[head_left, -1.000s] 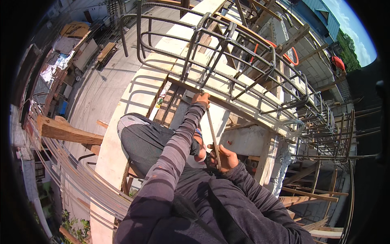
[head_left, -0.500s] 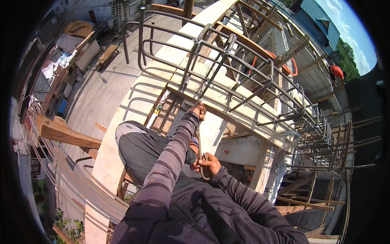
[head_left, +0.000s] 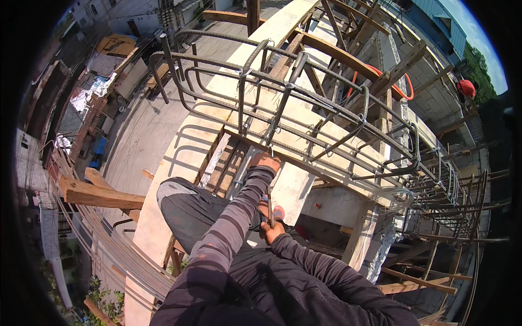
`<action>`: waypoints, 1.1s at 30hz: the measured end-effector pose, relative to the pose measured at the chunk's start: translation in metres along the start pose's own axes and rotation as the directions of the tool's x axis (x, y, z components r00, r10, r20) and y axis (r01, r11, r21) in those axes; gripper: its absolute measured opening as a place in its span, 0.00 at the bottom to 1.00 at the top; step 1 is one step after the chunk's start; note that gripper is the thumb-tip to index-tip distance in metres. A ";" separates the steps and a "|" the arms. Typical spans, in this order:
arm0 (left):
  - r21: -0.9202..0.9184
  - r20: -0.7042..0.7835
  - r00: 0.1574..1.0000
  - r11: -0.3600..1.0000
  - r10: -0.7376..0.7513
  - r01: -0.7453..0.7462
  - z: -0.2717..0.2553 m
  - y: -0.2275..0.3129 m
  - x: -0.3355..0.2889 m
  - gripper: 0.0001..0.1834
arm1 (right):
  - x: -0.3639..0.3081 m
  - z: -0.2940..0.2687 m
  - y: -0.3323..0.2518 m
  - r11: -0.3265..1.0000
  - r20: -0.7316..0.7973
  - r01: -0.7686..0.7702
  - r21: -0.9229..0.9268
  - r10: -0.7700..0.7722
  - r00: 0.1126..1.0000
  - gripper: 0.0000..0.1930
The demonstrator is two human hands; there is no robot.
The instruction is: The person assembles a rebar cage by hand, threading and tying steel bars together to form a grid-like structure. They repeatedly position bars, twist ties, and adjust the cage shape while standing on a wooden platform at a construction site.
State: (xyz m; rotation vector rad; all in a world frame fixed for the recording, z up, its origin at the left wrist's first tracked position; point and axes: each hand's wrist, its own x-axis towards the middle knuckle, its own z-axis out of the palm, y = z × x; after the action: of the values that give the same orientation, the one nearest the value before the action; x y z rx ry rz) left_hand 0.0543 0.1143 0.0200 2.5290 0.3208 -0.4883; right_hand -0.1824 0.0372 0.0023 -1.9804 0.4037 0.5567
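Observation:
My left hand (head_left: 265, 161) is closed at the lower edge of a rebar cage (head_left: 321, 142), around the upper end of a thin steel rod (head_left: 269, 204). What its fingertips do at the bars is hidden. Lower down, close to my lap, my right hand (head_left: 273, 232) grips the same rod; its bottom end is out of sight behind the fingers. The cage's long ribbed bars run away to the right, crossed by stirrups and fastened with bits of tie wire (head_left: 290, 86). Its hooked bar ends (head_left: 163, 81) stick out at the left.
Pale formwork boards (head_left: 163, 179) lie beneath the cage, beside a drop to the street (head_left: 128, 142). Loose rods (head_left: 122, 255) and a timber beam (head_left: 100, 194) are at left. An orange hose (head_left: 409, 89) hangs behind; a person in a red head covering (head_left: 466, 88) is far right.
My right hand has turned over on the rod, and the rod's curved lower end no longer shows. My left hand's back now faces up. The view has shifted slightly.

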 end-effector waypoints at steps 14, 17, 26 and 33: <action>-0.800 0.436 0.384 0.155 0.814 0.580 0.028 -0.057 0.069 0.27 | 0.028 -0.090 0.043 0.971 -0.389 -0.070 -0.231 -0.026 0.921 0.20; -0.866 0.491 0.688 0.219 0.534 0.448 0.041 -0.071 0.079 0.26 | 0.021 -0.114 0.040 0.987 -0.335 -0.009 -0.159 -0.045 0.941 0.21; -0.840 0.520 0.615 0.224 0.592 0.494 0.016 -0.058 0.064 0.24 | 0.051 -0.179 0.076 0.239 0.623 -0.610 0.755 -0.551 0.556 0.20; -0.299 0.250 0.968 0.949 -0.019 0.096 0.000 -0.004 0.034 0.10 | 0.059 -0.164 0.088 0.593 0.687 -0.408 0.694 -0.378 0.620 0.11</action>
State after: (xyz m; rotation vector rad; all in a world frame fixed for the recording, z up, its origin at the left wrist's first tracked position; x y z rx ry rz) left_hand 0.0841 0.1219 0.0045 2.1332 0.3491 -0.7075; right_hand -0.1424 -0.1507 -0.0301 -0.6593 0.0517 0.9880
